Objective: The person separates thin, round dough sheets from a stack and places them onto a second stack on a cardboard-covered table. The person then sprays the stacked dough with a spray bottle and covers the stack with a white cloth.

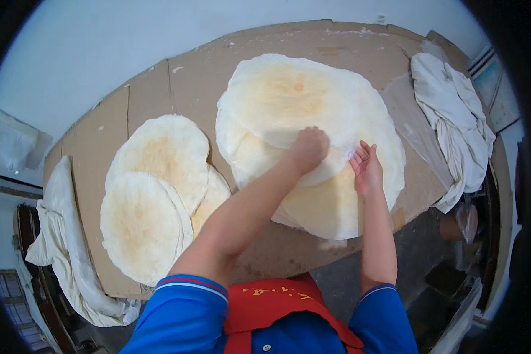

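Large round flatbreads [296, 97], pale with light brown patches, lie overlapped in a wide stack in front of me. Over the front part of the upper bread, my left hand [310, 148] is curled with its back towards me. Its fingertips are hidden, so I cannot tell whether it pinches the bread. To its right, my right hand [368, 170] has its palm turned inward and its thumb apart. Its fingertips are close to a flatbread edge, and nothing is clearly gripped. A second group of flatbreads [141, 221] overlaps on the left, beyond my left forearm.
Brown cardboard [186, 88] covers the table up to the wall. White cloth [451, 115] lies bunched at the right, beside a clear plastic sheet [418, 128]. At the left edge, cloth and plastic [75, 248] hang over the side. My red apron [274, 305] is near the front edge.
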Action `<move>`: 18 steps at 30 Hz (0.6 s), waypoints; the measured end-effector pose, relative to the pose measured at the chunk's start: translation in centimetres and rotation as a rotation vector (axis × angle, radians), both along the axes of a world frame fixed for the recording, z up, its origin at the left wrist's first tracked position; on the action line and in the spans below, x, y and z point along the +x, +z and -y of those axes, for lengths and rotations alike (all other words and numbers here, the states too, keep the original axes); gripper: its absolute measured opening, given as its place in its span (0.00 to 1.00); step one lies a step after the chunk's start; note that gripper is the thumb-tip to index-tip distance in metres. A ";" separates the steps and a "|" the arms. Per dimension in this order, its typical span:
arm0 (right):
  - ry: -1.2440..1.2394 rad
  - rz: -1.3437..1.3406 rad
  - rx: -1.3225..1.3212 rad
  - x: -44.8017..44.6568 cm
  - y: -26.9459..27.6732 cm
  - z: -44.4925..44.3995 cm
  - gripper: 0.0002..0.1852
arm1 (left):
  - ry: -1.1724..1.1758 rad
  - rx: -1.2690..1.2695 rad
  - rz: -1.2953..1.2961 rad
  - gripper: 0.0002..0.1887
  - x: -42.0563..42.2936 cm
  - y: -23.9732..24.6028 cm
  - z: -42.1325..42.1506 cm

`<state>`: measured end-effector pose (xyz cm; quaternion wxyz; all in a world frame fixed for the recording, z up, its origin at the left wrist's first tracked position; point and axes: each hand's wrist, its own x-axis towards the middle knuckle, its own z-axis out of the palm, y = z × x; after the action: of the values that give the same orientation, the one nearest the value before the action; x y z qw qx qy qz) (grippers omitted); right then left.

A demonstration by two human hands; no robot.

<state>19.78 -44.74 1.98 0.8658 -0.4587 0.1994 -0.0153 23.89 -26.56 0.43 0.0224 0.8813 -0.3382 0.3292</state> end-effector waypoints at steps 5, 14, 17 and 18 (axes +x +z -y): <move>-0.327 0.205 -0.750 -0.1 0.7 -1.8 0.18 | -0.089 -0.015 -0.657 0.13 -0.6 4.3 3.2; 0.878 0.206 -0.353 -11.5 1.9 -20.2 0.13 | 0.858 -0.435 -0.405 0.32 -19.2 0.1 -22.7; 0.987 0.289 -0.218 -10.8 -2.3 -28.0 0.14 | 1.080 -0.283 -0.517 0.36 -22.9 -1.4 -25.7; 0.987 0.323 -0.195 -10.3 -3.4 -30.2 0.14 | 1.074 -0.261 -0.540 0.36 -23.1 -1.7 -26.0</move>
<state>9.43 -14.55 -1.38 0.7430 -0.5683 -0.1786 0.3052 0.79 -0.57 -1.22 0.0460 0.9708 0.2136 0.0985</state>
